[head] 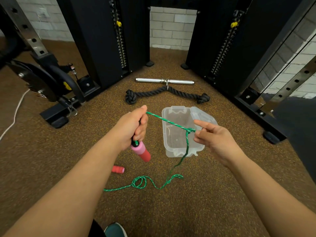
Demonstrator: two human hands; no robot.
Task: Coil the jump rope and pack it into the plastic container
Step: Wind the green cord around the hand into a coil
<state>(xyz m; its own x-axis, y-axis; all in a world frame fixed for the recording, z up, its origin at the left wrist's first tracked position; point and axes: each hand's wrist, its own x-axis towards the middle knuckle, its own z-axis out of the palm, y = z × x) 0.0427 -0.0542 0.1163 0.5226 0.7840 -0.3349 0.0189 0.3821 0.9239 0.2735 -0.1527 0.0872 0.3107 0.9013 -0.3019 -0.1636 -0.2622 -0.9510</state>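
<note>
My left hand is closed around the jump rope at the top of one pink and red handle, which hangs below the fist. The green jump rope runs taut from that fist to my right hand, which pinches it between thumb and fingers, index finger stretched out. From the pinch the rope drops to the floor and lies in loose curls. The second red handle lies on the floor under my left forearm. The clear plastic container sits open on the floor beneath the taut rope.
The container's lid rests against its far right side. A black thick rope attachment and a chrome bar lie beyond it. Black machine towers and frame feet flank the brown speckled floor. My shoe shows at the bottom.
</note>
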